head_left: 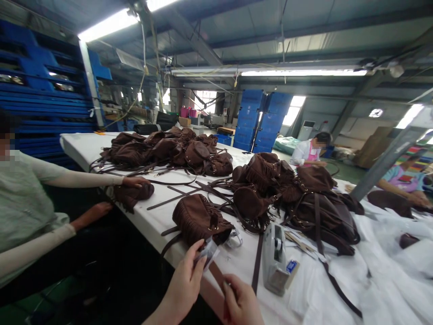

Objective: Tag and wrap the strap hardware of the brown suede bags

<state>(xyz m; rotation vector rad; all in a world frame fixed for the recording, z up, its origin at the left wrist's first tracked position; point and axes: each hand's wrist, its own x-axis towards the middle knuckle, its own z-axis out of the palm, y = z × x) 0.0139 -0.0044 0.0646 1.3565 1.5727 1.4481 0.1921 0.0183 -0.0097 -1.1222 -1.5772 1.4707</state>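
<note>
Near the table's front edge, my left hand (186,280) pinches a small piece of clear plastic (211,251). My right hand (241,299), lower and to the right, is closed on a brown strap (216,272), whose upper end reaches up beside the plastic. Just beyond my left hand lies a dark brown fringed bag (199,219) with a buckled flap. A grey tape dispenser (275,262) stands to the right of my hands. Whether the strap and the plastic touch, I cannot tell.
Brown fringed bags lie heaped on the white table (135,225), at the back (162,149) and on the right (264,180). At left, a co-worker's hand (137,182) rests on another bag. White plastic wrapping (338,280) covers the right side. A slanted metal post (385,155) rises there.
</note>
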